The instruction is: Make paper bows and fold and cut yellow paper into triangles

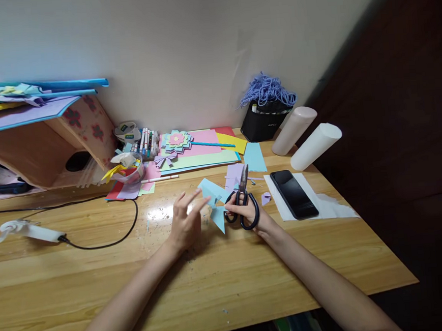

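My left hand [185, 222] hovers over the table with its fingers spread and nothing held in them. Just to its right is a folded light blue paper piece [218, 219] with pointed ends, close to the fingertips of my right hand [250, 211]. That hand is closed on black-handled scissors [242, 199], whose blades point away from me. Whether its thumb and finger also pinch the blue piece, I cannot tell. Behind lie another light blue paper [209, 188] and a lilac sheet [234, 174]. A small lilac scrap [265, 198] rests right of the scissors.
A phone [294, 194] lies on white paper at right, near two white cylinders [316, 147]. Behind are a black container [265, 123] with purple yarn, a paper flower [176, 141], markers [148, 142] and a scrap tub [132, 172]. A glue gun [35, 231] with its cord lies left.
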Available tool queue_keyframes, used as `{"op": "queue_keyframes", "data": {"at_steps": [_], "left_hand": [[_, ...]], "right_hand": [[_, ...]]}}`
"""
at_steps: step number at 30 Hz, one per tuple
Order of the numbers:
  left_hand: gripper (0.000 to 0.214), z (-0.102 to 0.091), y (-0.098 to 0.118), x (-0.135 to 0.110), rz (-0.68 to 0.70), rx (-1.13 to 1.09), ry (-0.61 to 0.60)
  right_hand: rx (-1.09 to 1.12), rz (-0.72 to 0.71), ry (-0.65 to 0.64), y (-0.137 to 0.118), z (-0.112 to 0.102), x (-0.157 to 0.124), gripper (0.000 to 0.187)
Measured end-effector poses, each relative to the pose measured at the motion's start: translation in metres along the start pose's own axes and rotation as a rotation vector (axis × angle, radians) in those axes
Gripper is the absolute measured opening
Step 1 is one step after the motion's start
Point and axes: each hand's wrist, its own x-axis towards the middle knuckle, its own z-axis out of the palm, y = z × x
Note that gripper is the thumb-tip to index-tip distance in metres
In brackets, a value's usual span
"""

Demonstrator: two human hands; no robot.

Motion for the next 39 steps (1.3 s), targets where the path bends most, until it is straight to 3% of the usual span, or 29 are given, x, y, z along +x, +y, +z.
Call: {"op": "queue_keyframes", "data": {"at_steps": [2, 5, 8, 11, 13, 15, 17, 19, 23, 26, 28, 29, 31, 33, 36, 39], "left_hand": [[0.032, -0.001, 0.011, 0.001, -0.214, -0.160, 0.093], [0.039, 0.002, 0.026, 0.004, -0.615, -0.596, -0.091], [0.039, 0.006, 0.032, 0.007, -0.825, -0.795, -0.233], [0.037, 0.000, 0.031, 0.007, -0.898, -0.793, -0.153], [0.035, -0.012, 0.027, 0.006, -0.919, -0.810, -0.161], [0.033, -0.027, 0.022, 0.003, -0.908, -0.815, -0.208], [0.032, -0.042, 0.015, 0.000, -0.867, -0.762, -0.234], [0.033, -0.055, 0.008, -0.003, -0.822, -0.690, -0.250], [0.039, -0.074, -0.004, -0.002, -0.751, -0.644, -0.322], [0.041, -0.086, -0.008, 0.005, -0.597, -0.541, -0.392], [0.040, -0.093, -0.008, 0.011, -0.454, -0.419, -0.423], [0.039, -0.095, -0.008, 0.014, -0.392, -0.365, -0.434], [0.038, -0.094, -0.009, 0.017, -0.320, -0.312, -0.459], [0.038, -0.088, -0.013, 0.015, -0.316, -0.322, -0.464], [0.039, -0.075, -0.024, 0.008, -0.353, -0.359, -0.456], [0.038, -0.065, -0.034, 0.001, -0.379, -0.379, -0.435]], "right_hand": [[0.091, -0.007, 0.110, 0.006, 0.002, 0.002, 0.036], [0.146, -0.016, 0.171, 0.013, 0.010, 0.001, 0.040], [0.069, -0.026, 0.095, 0.015, 0.020, -0.004, 0.036], [-0.158, -0.021, 0.002, 0.006, 0.019, -0.006, 0.035], [-0.400, -0.012, 0.013, -0.004, 0.009, -0.003, 0.041], [-0.719, -0.096, 0.144, -0.014, -0.004, 0.001, 0.035], [-1.174, -0.184, 0.256, -0.018, -0.016, 0.006, 0.023], [-1.463, -0.215, 0.316, -0.016, -0.024, 0.010, 0.014], [-1.651, -0.235, 0.305, -0.008, -0.028, 0.015, 0.023], [-1.609, -0.314, 0.329, -0.012, -0.016, 0.016, 0.023], [-1.447, -0.367, 0.302, -0.016, 0.002, 0.014, 0.022], [-1.301, -0.377, 0.262, -0.016, 0.014, 0.013, 0.022], [-0.902, -0.310, 0.039, -0.012, 0.043, 0.011, 0.027], [-0.475, -0.125, -0.122, -0.002, 0.072, 0.011, 0.030], [-0.345, -0.089, -0.129, 0.019, 0.101, 0.015, 0.025], [-0.281, -0.099, -0.067, 0.037, 0.109, 0.021, 0.022]]}}
